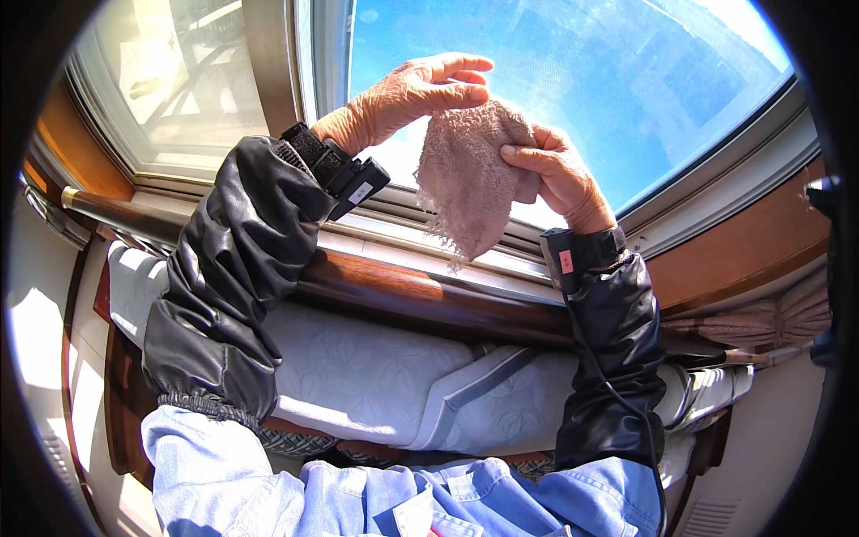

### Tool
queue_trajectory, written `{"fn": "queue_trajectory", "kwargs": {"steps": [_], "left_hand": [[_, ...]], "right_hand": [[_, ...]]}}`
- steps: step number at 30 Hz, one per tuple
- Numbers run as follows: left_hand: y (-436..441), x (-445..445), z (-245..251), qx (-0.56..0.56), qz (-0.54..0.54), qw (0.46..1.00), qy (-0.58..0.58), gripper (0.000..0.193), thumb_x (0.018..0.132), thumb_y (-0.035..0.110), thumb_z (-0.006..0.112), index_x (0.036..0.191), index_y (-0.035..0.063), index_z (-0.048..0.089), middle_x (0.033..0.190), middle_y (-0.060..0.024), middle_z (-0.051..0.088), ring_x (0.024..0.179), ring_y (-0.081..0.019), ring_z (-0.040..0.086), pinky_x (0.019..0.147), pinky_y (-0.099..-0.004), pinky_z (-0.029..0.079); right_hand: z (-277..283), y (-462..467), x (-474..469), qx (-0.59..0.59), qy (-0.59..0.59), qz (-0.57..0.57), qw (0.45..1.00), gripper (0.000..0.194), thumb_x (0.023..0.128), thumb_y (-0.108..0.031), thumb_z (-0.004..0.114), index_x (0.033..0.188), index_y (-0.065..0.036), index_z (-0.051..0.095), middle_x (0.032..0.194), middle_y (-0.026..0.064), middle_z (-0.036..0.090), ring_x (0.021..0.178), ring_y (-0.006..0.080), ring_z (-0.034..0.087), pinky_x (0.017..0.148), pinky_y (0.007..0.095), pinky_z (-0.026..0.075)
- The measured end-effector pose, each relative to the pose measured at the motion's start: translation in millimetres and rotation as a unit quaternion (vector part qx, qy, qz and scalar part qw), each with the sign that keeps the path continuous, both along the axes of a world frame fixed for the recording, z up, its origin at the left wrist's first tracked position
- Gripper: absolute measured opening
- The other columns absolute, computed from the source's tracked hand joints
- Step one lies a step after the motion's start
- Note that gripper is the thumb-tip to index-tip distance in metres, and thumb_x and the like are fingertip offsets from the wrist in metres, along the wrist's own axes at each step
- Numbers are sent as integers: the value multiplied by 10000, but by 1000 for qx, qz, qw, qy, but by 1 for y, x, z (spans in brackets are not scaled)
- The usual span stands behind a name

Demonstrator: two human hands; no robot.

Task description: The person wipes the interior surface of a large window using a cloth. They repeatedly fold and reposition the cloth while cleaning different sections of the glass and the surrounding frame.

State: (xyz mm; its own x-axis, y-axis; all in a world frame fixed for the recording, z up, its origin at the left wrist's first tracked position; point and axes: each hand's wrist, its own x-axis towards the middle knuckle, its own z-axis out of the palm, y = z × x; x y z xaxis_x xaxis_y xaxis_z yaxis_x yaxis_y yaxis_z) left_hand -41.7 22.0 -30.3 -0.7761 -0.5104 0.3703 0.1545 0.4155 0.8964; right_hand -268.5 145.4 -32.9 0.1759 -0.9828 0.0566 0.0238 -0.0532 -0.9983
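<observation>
A frayed, brownish-pink terry cloth [473, 181] hangs in front of a window pane [590, 80]. My right hand [553, 168] pinches its right side between thumb and fingers. At the cloth's top edge is my left hand [429, 84], its fingers apart and pointing right; the thumb tip is close to the cloth, and whether it touches is unclear. Both forearms wear black oversleeves [248, 255], with a small black device strapped at each wrist. A cable runs down along the right sleeve.
Below the window's metal frame [409, 228] runs a dark wooden rail [402, 288]. Under it lies a pale, leaf-patterned padded cover [356, 369]. A second glass pane [188, 87] is at upper left. A gathered pink curtain [778, 322] is at the right.
</observation>
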Motion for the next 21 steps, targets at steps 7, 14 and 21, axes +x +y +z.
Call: {"fn": "queue_trajectory", "kwargs": {"steps": [7,14,21], "left_hand": [[0,-5,-11,5,-112,991,-72,547,845,175,785,1334,35,584,1199,-72,658,1117,-171,593,1026,-309,457],[-2,-4,-7,142,-52,988,-8,388,881,109,724,1237,-11,628,1111,-98,685,1011,-144,644,919,-280,540],[14,-4,4,127,-137,982,16,775,882,471,701,1454,23,431,1265,-153,610,1086,-202,628,912,-316,552]], "right_hand": [[1,-8,-7,-87,85,-58,991,390,868,-36,709,1249,5,636,1125,67,689,1012,141,640,926,289,509],[19,3,22,-385,401,-202,806,557,865,-166,764,1391,-174,582,1403,119,560,1207,246,596,987,395,522],[-3,-6,26,-418,411,-168,793,732,740,-10,781,1414,-161,540,1387,149,563,1227,327,589,998,381,510]]}}
